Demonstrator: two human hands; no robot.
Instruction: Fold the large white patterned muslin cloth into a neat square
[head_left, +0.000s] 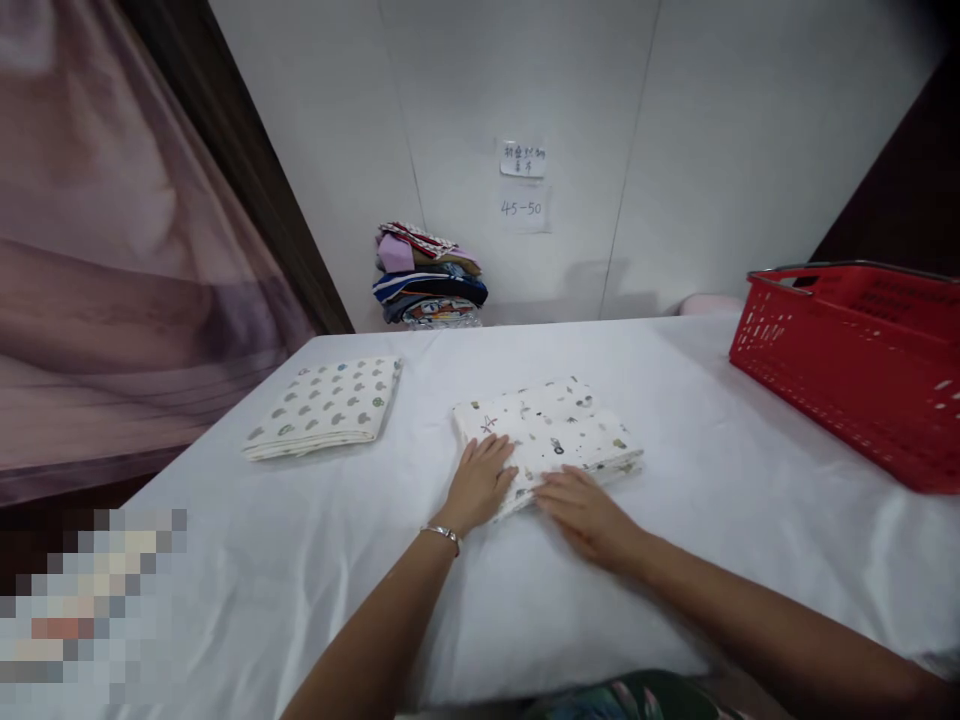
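A folded white cloth with small scattered prints (540, 425) lies in the middle of the white-covered table (337, 560). My left hand (484, 480) rests flat on its near left corner, fingers stretched out; a bracelet circles that wrist. My right hand (589, 515) touches the cloth's near edge with its fingers extended and slightly apart from the palm below. The undersides of both hands are hidden. To the left lies a second folded cloth (330, 405), white with grey mushroom-like prints, and neither hand touches it.
A red plastic basket (862, 370) stands at the right side of the table. Behind the table's far edge, a pile of folded clothes (429, 275) leans near the wall, with paper notes (523, 185) stuck above. A pinkish curtain (112, 250) hangs at the left.
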